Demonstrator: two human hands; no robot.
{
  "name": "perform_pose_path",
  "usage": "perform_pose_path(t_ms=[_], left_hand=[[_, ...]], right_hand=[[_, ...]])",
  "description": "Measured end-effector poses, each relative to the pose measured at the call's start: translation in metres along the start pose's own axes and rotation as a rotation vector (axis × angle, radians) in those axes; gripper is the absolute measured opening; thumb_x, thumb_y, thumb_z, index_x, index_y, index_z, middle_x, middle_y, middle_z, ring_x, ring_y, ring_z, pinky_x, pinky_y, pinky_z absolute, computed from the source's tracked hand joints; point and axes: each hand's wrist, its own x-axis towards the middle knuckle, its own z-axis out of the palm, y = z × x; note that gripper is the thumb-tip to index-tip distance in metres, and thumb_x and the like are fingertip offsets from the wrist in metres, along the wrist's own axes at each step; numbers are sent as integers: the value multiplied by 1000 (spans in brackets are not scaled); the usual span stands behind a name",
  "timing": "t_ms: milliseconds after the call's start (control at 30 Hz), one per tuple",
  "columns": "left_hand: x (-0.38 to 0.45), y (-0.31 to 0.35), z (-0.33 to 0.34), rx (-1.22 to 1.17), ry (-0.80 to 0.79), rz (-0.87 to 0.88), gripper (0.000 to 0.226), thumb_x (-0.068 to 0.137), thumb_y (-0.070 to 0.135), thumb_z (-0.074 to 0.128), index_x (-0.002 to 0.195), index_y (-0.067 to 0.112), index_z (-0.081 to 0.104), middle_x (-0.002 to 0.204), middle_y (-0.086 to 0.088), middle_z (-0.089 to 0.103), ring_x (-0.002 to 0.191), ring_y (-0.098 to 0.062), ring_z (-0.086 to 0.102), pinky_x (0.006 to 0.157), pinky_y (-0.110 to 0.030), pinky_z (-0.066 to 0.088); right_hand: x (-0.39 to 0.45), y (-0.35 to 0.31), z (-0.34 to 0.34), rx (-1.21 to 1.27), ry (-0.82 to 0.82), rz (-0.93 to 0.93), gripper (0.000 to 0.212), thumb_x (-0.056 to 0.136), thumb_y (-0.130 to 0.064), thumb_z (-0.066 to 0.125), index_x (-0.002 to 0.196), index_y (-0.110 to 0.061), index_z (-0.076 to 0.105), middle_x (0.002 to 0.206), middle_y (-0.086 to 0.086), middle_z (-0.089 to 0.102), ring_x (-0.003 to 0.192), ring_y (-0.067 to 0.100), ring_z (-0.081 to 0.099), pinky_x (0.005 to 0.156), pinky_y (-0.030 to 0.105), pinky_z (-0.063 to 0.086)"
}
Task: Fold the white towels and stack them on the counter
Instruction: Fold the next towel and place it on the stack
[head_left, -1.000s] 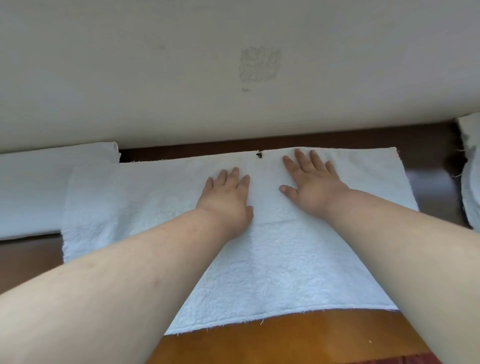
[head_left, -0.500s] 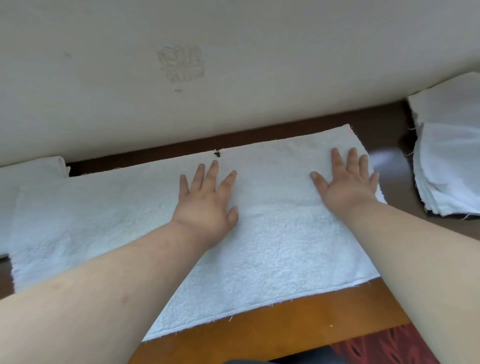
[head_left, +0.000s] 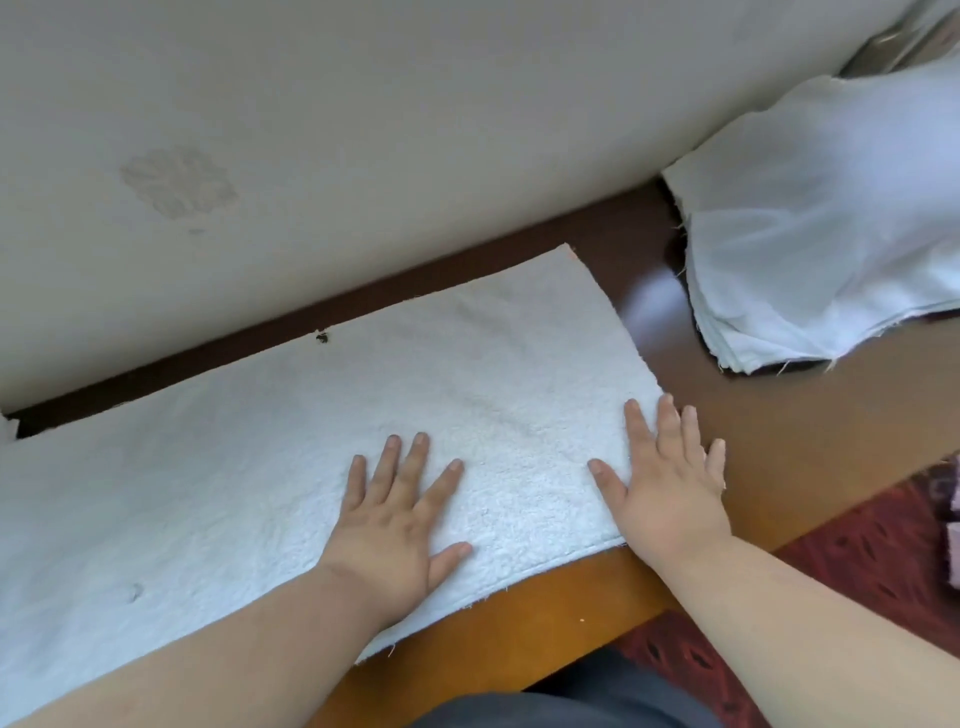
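Two flat, open grips press the white towel onto the bench: your left hand mid-cloth, your right hand at its end, holding nothing. Lift carelessly and that right edge could skew, spoiling the fold.

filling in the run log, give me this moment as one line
stage: smoothing | left hand: flat on towel | right hand: flat at towel's right end | pile of white cloths: right, apart | surface: wooden counter
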Motion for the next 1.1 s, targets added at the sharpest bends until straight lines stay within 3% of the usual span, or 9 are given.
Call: perform_pose_path(t_ms=[167, 233, 300, 400, 467, 733, 900, 1000, 1100], left_hand=[[7, 12, -30, 21, 162, 105, 76, 93, 72, 14, 155, 33, -7, 163, -14, -8, 149, -34, -10, 115, -53, 1], [26, 20, -48, 67, 170, 127, 73, 93, 71, 6, 154, 34, -10, 162, -10, -18, 148, -31, -18, 117, -51, -6], [57, 29, -70, 54, 129, 132, 72, 88, 70, -7, 153, 40, -9, 161, -3, -25, 145, -25, -29, 118, -46, -14], [129, 45, -122, -206, 327, 144, 54, 97, 54, 27, 141, 29, 45, 150, -5, 38, 141, -28, 27, 117, -39, 21], [192, 56, -159, -247, 396, 157, 36, 100, 37, 43, 129, 22, 58, 132, -5, 53, 122, -25, 50, 105, -39, 40], [321, 73, -211, 40, 100, 33, 46, 96, 20, 58, 141, 17, 50, 134, -10, 57, 120, -30, 54, 101, -35, 42], [318, 67, -214, 156, 118, 145, 22, 98, 23, 56, 115, 15, 67, 120, -16, 56, 107, -34, 55, 86, -31, 40], [309, 78, -224, 137, 208, 254, 19, 97, 25, 57, 107, 16, 70, 112, -18, 53, 103, -36, 54, 84, -31, 38], [291, 92, -240, 127, 302, 308, 17, 98, 34, 53, 104, 26, 67, 99, -2, 55, 91, -28, 56, 74, -33, 38]], right_hand=[[0, 15, -10, 212, 122, 12, 79, 90, -73, 4, 157, -34, -1, 167, 3, -7, 150, 20, -20, 119, 50, -10], [-7, 28, -11, 238, 154, 64, 75, 93, -67, 11, 158, -31, 5, 167, 2, 0, 152, 19, -14, 120, 49, -8], [-12, 48, -13, 303, 182, 168, 69, 96, -61, 27, 156, -27, 23, 161, 2, 27, 149, 24, 13, 119, 49, 12], [-13, 71, -19, 348, 277, 268, 50, 92, -57, 45, 132, -28, 54, 118, -2, 61, 110, 25, 52, 92, 47, 43], [-14, 79, -20, 345, 236, 278, 44, 89, -63, 48, 116, -30, 61, 96, -11, 60, 91, 19, 58, 79, 42, 51], [-11, 76, -19, 346, 178, 218, 30, 85, -53, 62, 66, -36, 47, 68, -15, 46, 56, 5, 47, 49, 29, 42], [-13, 99, -25, 581, 124, 229, 25, 94, -38, 59, 75, -31, 42, 56, -5, 53, 46, 12, 52, 42, 31, 39], [-21, 125, -32, 616, 168, 246, 13, 90, -50, 53, 89, -40, 46, 73, -15, 59, 60, 1, 56, 50, 26, 42], [-25, 154, -35, 645, 187, 312, 33, 84, -69, 41, 105, -48, 56, 81, -22, 67, 68, -2, 62, 59, 27, 47]])
